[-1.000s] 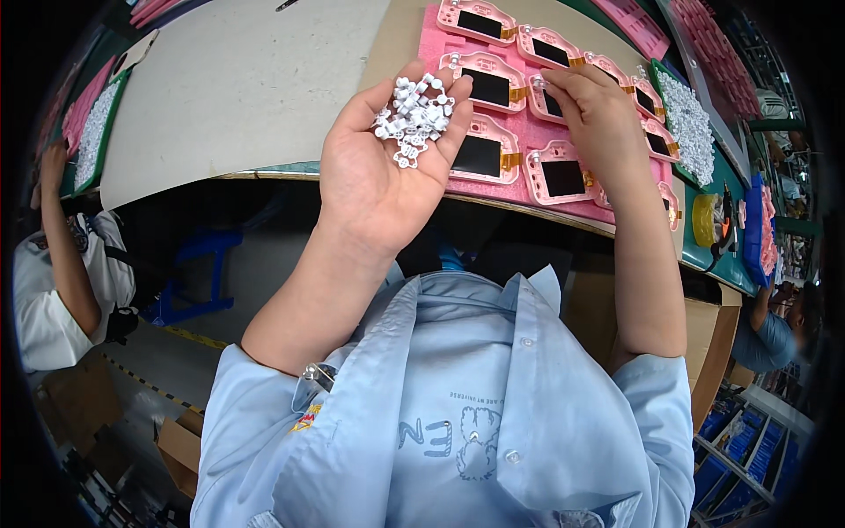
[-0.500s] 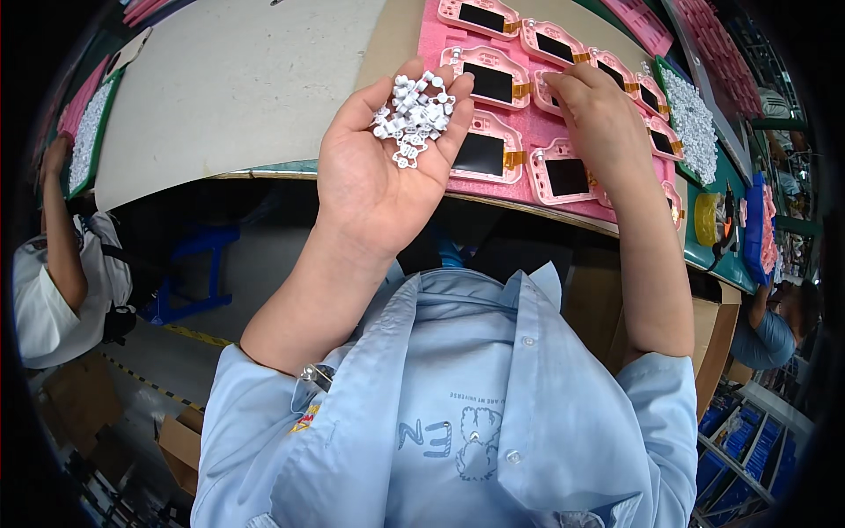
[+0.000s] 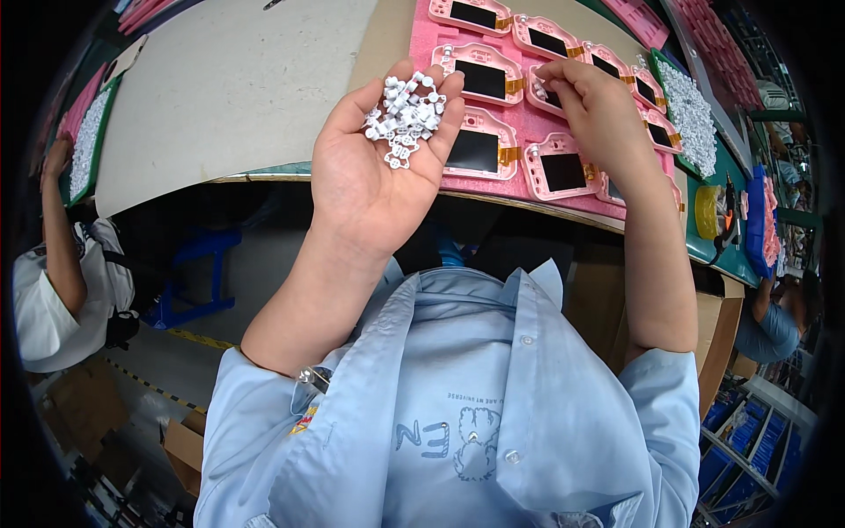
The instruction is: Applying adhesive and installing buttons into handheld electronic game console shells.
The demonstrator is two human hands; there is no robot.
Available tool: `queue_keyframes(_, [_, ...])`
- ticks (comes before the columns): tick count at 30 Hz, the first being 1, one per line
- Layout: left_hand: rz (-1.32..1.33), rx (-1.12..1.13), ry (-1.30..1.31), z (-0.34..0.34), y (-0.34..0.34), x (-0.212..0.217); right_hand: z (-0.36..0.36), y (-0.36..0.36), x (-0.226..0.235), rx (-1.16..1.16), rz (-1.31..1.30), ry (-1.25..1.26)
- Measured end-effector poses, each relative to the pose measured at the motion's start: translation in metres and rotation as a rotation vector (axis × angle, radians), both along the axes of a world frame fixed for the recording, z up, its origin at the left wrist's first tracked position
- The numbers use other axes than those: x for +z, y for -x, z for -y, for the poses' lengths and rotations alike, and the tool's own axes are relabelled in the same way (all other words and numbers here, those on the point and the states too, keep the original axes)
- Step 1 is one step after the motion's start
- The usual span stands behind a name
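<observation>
Left hand (image 3: 380, 180) palm up, fingers loosely cupped, cradling a heap of small white plastic parts (image 3: 406, 117) on the fingers and upper palm. Held above the near edge of the workbench (image 3: 229, 88), just left of the pink tray (image 3: 510, 114).

Right hand (image 3: 600, 110) reaching over the pink tray, fingertips pinched together at one of the pink device housings (image 3: 542, 91) in the second row. Whether a white part sits between the fingertips cannot be told; too small, partly hidden by the fingers.

Hands apart, left at centre, right further out to the right and slightly up the bench.

Pink tray carrying rows of pink housings, each with a dark rectangular screen and an orange flex strip at one side. Nearest housings: one (image 3: 477, 146) directly beside the left fingertips, another (image 3: 560, 166) under the right wrist.

Further right on the bench: green tray of loose white parts (image 3: 689, 113), yellow tape roll (image 3: 707, 211), blue item (image 3: 756, 220) by the edge.

Far left: second green tray of white parts (image 3: 85, 145), with another person's arm (image 3: 55, 220) reaching up to it; white sleeve below.

Light blue work shirt (image 3: 458, 396) filling the lower frame.
</observation>
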State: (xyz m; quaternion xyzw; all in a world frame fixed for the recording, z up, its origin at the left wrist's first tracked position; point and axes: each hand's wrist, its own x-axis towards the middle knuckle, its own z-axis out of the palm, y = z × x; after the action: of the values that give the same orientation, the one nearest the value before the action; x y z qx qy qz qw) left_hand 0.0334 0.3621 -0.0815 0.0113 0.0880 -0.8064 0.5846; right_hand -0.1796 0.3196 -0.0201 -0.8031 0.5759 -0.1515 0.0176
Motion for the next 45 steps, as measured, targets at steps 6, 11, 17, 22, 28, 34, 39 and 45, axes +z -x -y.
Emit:
queue_keyframes(6, [-0.005,-0.009,-0.002,-0.001,-0.001,-0.001,0.003,0.004,-0.003,0.045,-0.072,0.006])
queue_keyframes(11, [-0.012,-0.013,0.008,0.0,-0.001,-0.002,0.003,-0.009,0.006,-0.103,-0.053,-0.147])
queue_keyframes(17, [-0.045,-0.03,0.03,-0.001,-0.002,-0.004,0.002,-0.01,-0.001,-0.215,0.018,-0.164])
queue_keyframes(22, [-0.026,-0.016,0.011,-0.001,-0.002,-0.002,0.001,-0.009,-0.003,-0.203,0.036,-0.099])
queue_keyframes(28, [-0.049,-0.038,0.034,-0.002,-0.002,0.0,0.008,0.017,-0.019,0.139,-0.132,0.322])
queue_keyframes(34, [-0.008,-0.015,0.02,-0.002,0.0,0.004,0.0,0.006,-0.007,-0.027,-0.172,0.114])
queue_keyframes(39, [0.031,-0.012,0.048,-0.008,0.002,0.009,-0.014,0.007,0.009,-0.159,0.328,-0.01])
queue_keyframes(45, [0.069,-0.089,0.045,-0.016,0.018,0.017,-0.057,-0.012,0.006,0.176,0.528,0.086])
